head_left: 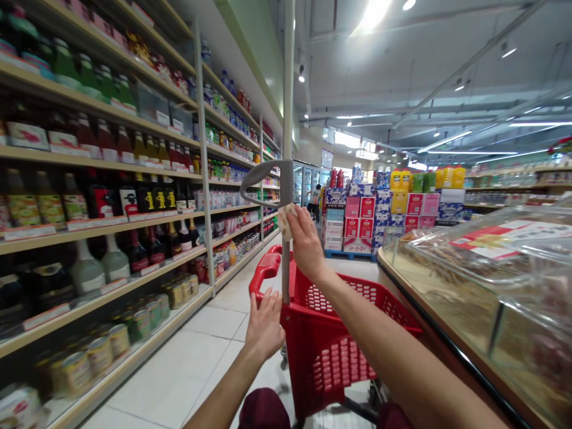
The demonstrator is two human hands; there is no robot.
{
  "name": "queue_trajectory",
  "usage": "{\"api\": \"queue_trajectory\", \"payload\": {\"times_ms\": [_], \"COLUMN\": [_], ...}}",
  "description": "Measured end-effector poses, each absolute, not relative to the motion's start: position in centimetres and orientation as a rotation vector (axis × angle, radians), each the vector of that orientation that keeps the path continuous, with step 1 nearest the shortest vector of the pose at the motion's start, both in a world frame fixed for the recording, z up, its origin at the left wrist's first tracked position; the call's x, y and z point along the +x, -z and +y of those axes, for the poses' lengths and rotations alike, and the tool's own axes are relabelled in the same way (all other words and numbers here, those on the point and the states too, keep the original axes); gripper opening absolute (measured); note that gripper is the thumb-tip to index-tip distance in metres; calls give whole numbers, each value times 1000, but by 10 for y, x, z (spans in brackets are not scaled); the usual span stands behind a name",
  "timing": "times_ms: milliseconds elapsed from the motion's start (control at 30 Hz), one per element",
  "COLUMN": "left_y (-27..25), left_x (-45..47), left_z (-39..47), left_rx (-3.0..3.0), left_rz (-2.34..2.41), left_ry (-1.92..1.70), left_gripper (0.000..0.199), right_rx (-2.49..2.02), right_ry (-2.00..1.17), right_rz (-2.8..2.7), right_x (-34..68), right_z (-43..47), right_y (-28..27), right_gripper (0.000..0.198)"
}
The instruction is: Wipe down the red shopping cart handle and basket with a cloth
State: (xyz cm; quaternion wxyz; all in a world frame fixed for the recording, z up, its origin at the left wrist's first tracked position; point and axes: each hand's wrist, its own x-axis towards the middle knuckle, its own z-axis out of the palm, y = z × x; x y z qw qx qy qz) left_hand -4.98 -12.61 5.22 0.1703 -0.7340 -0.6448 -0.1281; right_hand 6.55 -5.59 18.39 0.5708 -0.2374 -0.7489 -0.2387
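A red wheeled shopping basket [313,351] with perforated sides stands in front of me. A grey pole [288,101] rises from its near left corner, with a grey loop handle [261,182] partway up. My right hand [307,241] presses a crumpled, light patterned cloth [286,221] against the pole just below that loop. Lower down, my left hand [266,322] grips the basket's corner beside the pole's foot, fingers over the base of the red carrying handle [264,268]. The left fingertips are partly hidden against the red plastic.
Shelves of bottles and cans [107,220] line the left side. At right stands a glass-sided counter [469,310] with clear plastic boxes on top. Stacked drink cartons [360,217] stand ahead on a blue pallet. A person [315,199] is far off near glass-door coolers.
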Motion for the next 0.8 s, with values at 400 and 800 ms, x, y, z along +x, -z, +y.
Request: {"api": "queue_trajectory", "payload": {"times_ms": [400,800], "left_y": [-51,-50], "left_x": [-50,-50], "left_z": [-123,-124], "left_rx": [-2070,-2093], "left_rz": [-1813,-1791], "left_ry": [356,401], "left_gripper": [62,62], "right_rx": [-563,-540], "right_ry": [767,787], "right_rz": [-1993,-2247], "right_x": [78,94], "right_z": [-56,-67], "right_y": [-158,-88], "right_gripper": [43,47]}}
